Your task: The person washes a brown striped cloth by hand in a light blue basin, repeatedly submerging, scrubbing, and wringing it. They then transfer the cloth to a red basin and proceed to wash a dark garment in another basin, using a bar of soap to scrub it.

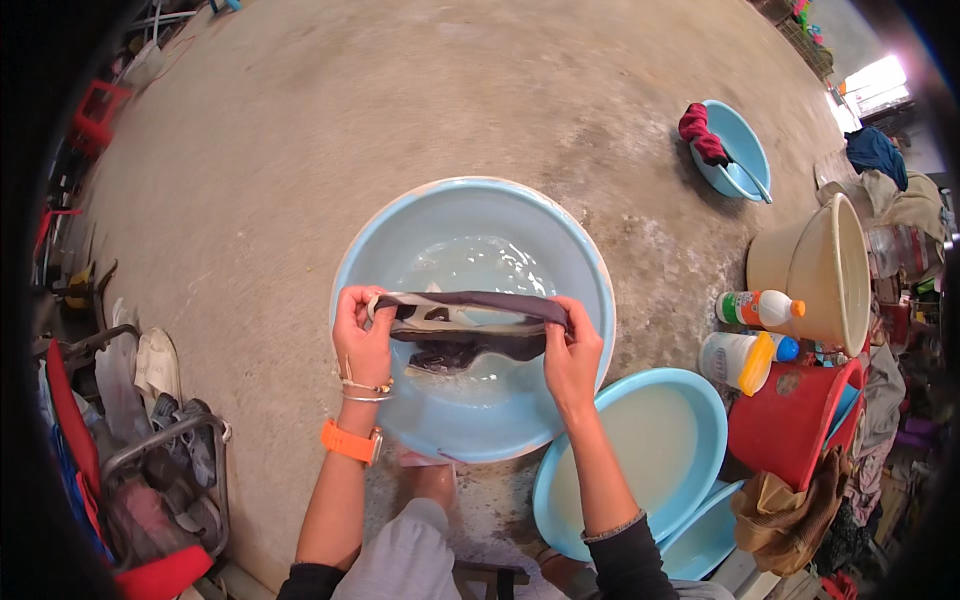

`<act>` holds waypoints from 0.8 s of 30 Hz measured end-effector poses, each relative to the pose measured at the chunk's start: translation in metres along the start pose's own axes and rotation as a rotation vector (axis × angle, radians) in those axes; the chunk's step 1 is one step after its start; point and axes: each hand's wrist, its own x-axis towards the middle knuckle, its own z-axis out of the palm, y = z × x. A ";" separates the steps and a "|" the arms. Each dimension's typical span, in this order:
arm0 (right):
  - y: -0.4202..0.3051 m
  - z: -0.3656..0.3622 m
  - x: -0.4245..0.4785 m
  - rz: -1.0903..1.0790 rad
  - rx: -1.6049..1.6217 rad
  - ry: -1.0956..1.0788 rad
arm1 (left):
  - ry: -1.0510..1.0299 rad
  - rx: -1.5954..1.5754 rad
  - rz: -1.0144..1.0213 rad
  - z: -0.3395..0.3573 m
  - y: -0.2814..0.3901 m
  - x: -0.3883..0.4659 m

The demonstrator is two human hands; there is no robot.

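A dark, wet cloth garment with pale parts (480, 322) is stretched by its edge between my two hands. My left hand (365, 330) grips one end of the band, and my right hand (571, 352) grips the other. Below the band, the garment's lower part hangs towards the water. Under it stands a large light-blue plastic basin (480, 435) with shallow, slightly cloudy water in the bottom. Which kind of garment it is, I cannot tell.
Right of the large basin are a blue basin of cloudy liquid (637, 457), bottles (757, 307), a cream bucket (787, 255) and a red bucket (772, 420). Farther off, a small blue basin (739, 142) bears a dark red cloth (701, 135). A shoe rack (165, 439) stands left.
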 end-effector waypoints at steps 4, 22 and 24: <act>0.016 -0.012 -0.005 -0.205 -0.417 0.150 | -0.063 0.213 0.244 0.006 0.001 -0.014; -0.011 -0.009 -0.006 0.478 1.506 -0.314 | -0.560 0.006 -0.147 0.033 0.008 -0.045; -0.019 -0.006 -0.006 0.470 1.520 -0.318 | -0.635 0.021 -0.095 0.039 0.006 -0.046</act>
